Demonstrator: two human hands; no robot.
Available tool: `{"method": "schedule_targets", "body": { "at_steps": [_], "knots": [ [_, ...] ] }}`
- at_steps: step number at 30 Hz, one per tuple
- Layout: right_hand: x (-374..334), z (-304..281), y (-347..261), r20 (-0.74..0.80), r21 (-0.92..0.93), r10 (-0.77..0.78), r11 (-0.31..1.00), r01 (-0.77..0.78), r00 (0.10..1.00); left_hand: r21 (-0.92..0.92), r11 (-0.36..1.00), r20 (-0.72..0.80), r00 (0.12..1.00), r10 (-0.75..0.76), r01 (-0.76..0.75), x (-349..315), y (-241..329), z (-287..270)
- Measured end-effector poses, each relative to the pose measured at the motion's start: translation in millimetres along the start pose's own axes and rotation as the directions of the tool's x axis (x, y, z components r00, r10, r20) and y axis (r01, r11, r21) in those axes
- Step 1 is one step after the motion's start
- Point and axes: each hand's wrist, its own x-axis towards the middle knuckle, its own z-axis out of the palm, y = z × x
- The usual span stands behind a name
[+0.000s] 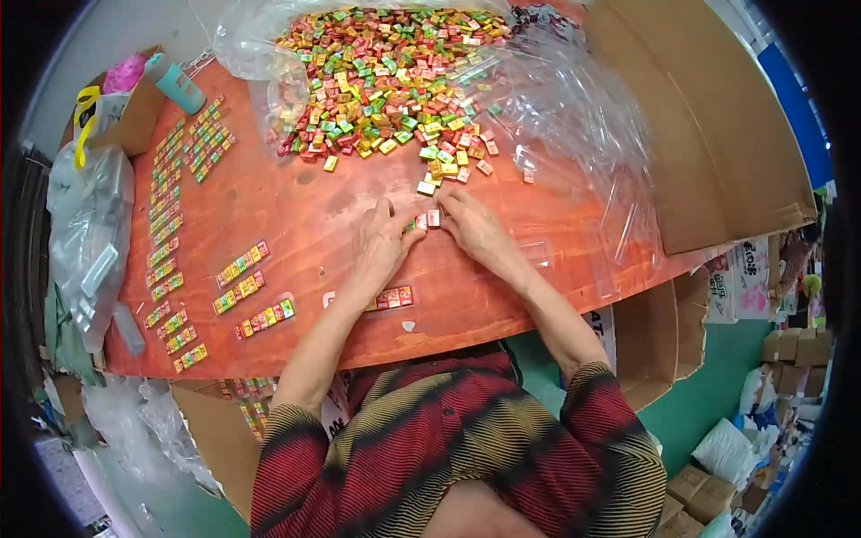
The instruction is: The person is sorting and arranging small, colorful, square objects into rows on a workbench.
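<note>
Above the middle of the red table, my left hand (380, 244) pinches a short row of small block-shaped packets (419, 222) between thumb and fingers. My right hand (478, 235) has its fingertips closed on the white-and-red packet (434, 218) at the row's right end. Just beyond my fingers, a few loose yellow-and-green packets (426, 188) trail off a large heap of red, yellow, green and orange packets (386, 90). Below my left forearm, partly hidden by it, lies a filled row of packets (391, 299) in a clear tray.
Three finished rows (240, 260) lie left of my arm, with several more rows (165, 206) along the table's left edge. Clear plastic sheeting (574, 117) and a big cardboard box (708, 125) stand at the right. A teal bottle (176, 82) is at the far left.
</note>
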Motion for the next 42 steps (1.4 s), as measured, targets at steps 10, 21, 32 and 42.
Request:
{"method": "schedule_targets", "body": {
  "at_steps": [10,21,32,42],
  "knots": [
    [9,27,-28,0.108,0.059,-0.037,0.998,0.031,0.993,0.041,0.997,0.037,0.997,-0.068,0.067,-17,-15,-26],
    [43,-4,7,0.142,-0.41,0.048,0.912,0.015,0.989,0.008,0.999,0.002,0.999,-0.034,0.034,-15,-18,-24],
    [15,-8,-4,0.127,-0.395,0.074,0.919,-0.018,0.989,0.053,0.996,-0.004,0.997,-0.073,0.073,-12,-18,-21],
    [20,20,-18,0.008,-0.274,-0.253,0.93,0.246,0.967,0.043,0.998,-0.03,0.999,-0.042,0.044,-15,-16,-20]
  ]
}}
